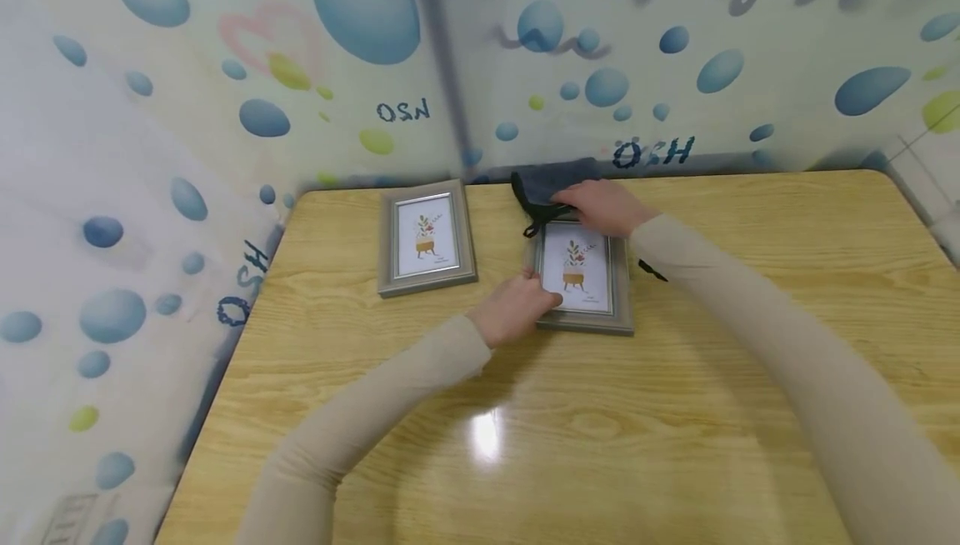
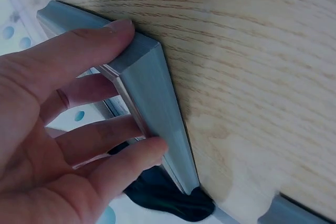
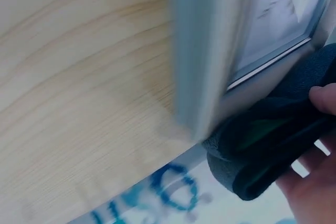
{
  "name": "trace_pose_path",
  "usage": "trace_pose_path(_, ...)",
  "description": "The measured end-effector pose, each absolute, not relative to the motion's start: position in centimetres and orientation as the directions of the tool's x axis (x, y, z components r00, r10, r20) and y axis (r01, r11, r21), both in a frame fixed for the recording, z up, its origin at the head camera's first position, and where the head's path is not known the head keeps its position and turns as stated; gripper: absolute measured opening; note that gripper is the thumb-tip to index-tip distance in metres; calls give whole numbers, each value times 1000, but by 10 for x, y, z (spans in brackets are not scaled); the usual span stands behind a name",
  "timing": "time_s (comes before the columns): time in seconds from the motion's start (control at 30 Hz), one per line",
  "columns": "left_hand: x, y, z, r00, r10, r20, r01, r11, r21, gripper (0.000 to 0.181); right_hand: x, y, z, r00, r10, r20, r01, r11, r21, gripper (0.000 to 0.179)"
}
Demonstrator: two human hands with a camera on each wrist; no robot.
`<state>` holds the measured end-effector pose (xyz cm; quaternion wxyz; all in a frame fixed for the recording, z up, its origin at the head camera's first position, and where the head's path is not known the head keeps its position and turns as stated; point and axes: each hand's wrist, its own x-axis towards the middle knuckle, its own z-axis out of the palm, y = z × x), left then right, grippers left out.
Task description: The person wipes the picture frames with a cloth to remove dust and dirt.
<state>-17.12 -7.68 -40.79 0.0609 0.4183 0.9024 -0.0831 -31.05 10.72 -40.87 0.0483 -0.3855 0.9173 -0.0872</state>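
Note:
My left hand [image 1: 516, 310] grips the near-left corner of a grey picture frame [image 1: 581, 266] on the table. In the left wrist view its thumb lies along one edge, while other fingers touch the adjoining side. A folded dark grey cloth [image 1: 558, 181] is pinched in my right hand [image 1: 606, 207] at the frame's far edge. From the right wrist, this cloth [image 3: 262, 140] appears bunched against the frame's border. Behind the glass is a print of a plant in an orange pot. The far edge of the frame is partly hidden by the right hand and cloth.
A second, matching picture frame [image 1: 386, 245] lies to the left on the wooden table [image 1: 600, 437]. A wall covering with blue drops [image 1: 367, 3] rises right behind the table's far edge. Something small and black [image 1: 652, 270] pokes out beside the right sleeve.

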Motion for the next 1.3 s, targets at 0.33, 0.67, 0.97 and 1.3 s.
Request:
trace_pose_path(0.33,-172,-78,-407,-662,714,-227,745,660,-95,37,-287,168,-412,-674,-739,-15,-739,674,1,37)
trace_pose_path(0.67,-174,-80,-404,-645,738,-199,762,641,-92,35,-242,173,-407,-538,-841,-52,-832,521,191,35)
trace_pose_path(0.97,-177,-86,-408,-668,726,-164,739,673,-33,39,-226,179,-410,-442,-897,19,-897,442,30,39)
trace_pose_path(1.3,-183,-90,-406,-629,742,-231,757,652,33,35,-274,184,-420,-642,-763,75,-767,639,-56,40)
